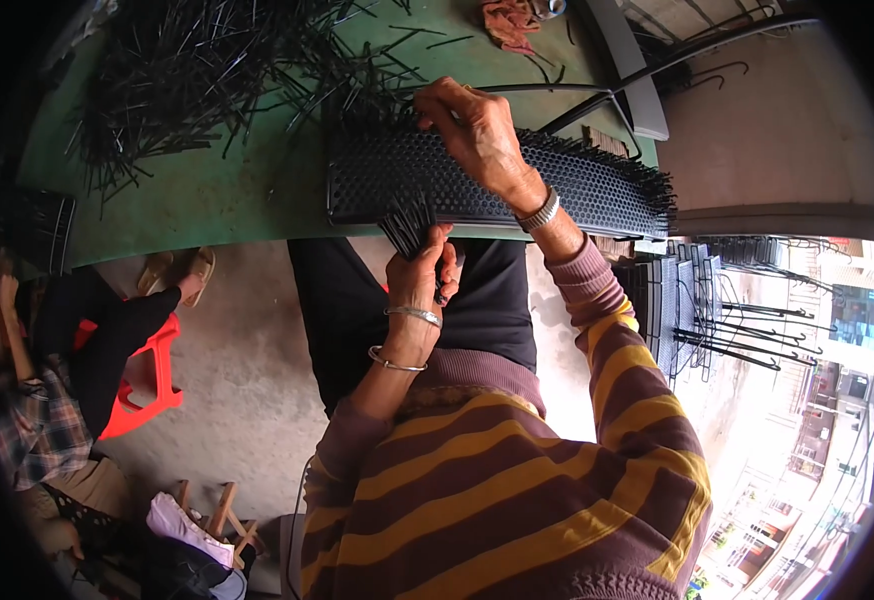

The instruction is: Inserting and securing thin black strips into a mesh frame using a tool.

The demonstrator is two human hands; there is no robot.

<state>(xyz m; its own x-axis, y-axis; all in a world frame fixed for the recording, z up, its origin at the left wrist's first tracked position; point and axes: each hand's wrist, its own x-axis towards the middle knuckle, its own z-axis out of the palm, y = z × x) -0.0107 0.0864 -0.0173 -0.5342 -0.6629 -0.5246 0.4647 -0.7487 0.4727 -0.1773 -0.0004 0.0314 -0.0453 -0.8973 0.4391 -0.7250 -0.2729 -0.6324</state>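
A bundle of thin black rods (407, 224) is gripped in my left hand (421, 272), close to the table's near edge, their ends pointing up and away from me. Beyond it, a long black perforated panel (477, 192) lies along that edge, full of small round holes. Many short black rods stick up along its far side and right end. Over the panel's far edge hangs my right hand (472, 130), fingers bent into a pinch. Whatever is between those fingertips is too small to make out.
A large heap of loose black rods (207, 75) covers the green table (182, 205) at the far left. A crumpled reddish cloth (510, 22) lies at the back. Black metal bars (647, 72) cross on the right. Another person sits at left beside a red stool (157, 370).
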